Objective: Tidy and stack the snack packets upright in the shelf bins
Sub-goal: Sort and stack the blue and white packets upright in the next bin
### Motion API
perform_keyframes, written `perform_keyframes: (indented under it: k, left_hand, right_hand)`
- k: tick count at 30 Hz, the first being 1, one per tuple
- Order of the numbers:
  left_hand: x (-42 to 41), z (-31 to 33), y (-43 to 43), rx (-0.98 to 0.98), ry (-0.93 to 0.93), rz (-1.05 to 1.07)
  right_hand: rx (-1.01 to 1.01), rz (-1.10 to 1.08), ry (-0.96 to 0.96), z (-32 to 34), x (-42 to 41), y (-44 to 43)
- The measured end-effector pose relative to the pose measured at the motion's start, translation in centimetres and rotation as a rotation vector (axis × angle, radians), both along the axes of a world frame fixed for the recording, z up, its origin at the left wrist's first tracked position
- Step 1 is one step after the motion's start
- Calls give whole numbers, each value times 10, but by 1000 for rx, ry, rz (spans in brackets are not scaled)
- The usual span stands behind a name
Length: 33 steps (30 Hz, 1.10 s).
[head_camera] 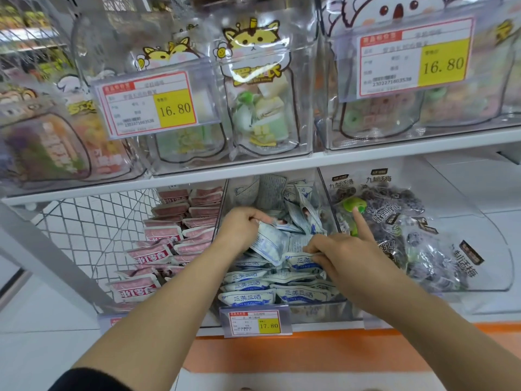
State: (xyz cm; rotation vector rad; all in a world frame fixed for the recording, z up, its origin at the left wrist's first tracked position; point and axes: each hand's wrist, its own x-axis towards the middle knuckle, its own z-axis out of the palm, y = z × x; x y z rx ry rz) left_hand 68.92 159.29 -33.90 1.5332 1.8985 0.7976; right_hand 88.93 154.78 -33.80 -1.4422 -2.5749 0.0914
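- Head view: the left hand (242,227) has its grip closed round one end of a blue-and-white packet (268,244), lifted just above the middle bin (310,313) on the lower shelf.
- The right hand (348,253) closes thumb and lower fingers on the top edge of an upright packet (306,261) in the same bin. Its index finger sticks out straight towards the dark plum bags (408,221) next door.
- The held packet is tilted. Its long axis runs from upper left at the fingers down to lower right, and its finely printed side faces the camera.
- The front rows (282,294) stand on edge with labels facing forward. Behind the hands a loose heap (298,213) lies at all angles.
- Risk: held by one end only, the packet may swing and drop in crooked or flat.
- Risk: pushing it down could topple the standing rows if the right hand lets go.
- Risk: the heap behind may slide forward into the gap.
- Risk: the outstretched finger could drag a plum bag across.
- The pink packets (158,249) in the left bin lie apart from both hands.
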Motion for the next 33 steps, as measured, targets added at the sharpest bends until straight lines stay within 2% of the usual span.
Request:
perform_keyframes:
  k: [7, 11, 13, 15, 16, 19, 21, 23, 25, 29, 33]
  left_hand:
    - [-2, 12, -8, -47, 24, -15]
    - [-3, 19, -16, -60, -43, 0]
    - [2, 20, -21, -99, -73, -55]
    - [8, 22, -26, -179, -190, -130]
    - [8, 23, -29, -199, -183, -190]
    - [-4, 25, -34, -190, 12, -433]
    - [-12, 24, -39, -243, 23, -538]
    - [-14, 20, -41, -227, -4, -579]
    - [-12, 14, -40, -115, 37, -556]
    - [-4, 17, -38, 108, -16, -334]
    - [12, 24, -43, 67, -74, -360]
  right_hand:
    - [-34, -15, -85, 1, -5, 2]
    - [-91, 6, -138, 0, -8, 0]
    - [-110, 6, -94, 1, -7, -1]
    - [-123, 0, -60, 3, -5, -2]
    - [-132, -10, -44, 5, -5, -3]
    - [-153, -20, -2, 7, -5, -5]
    - [-165, -13, 13, 7, -6, -6]
    - [-168, -14, 1, 7, -7, -6]
    - [-161, -7, 13, 8, -6, -7]
    - [-134, -1, 213, 12, -2, -5]
    - [-41, -22, 434, 9, 1, -1]
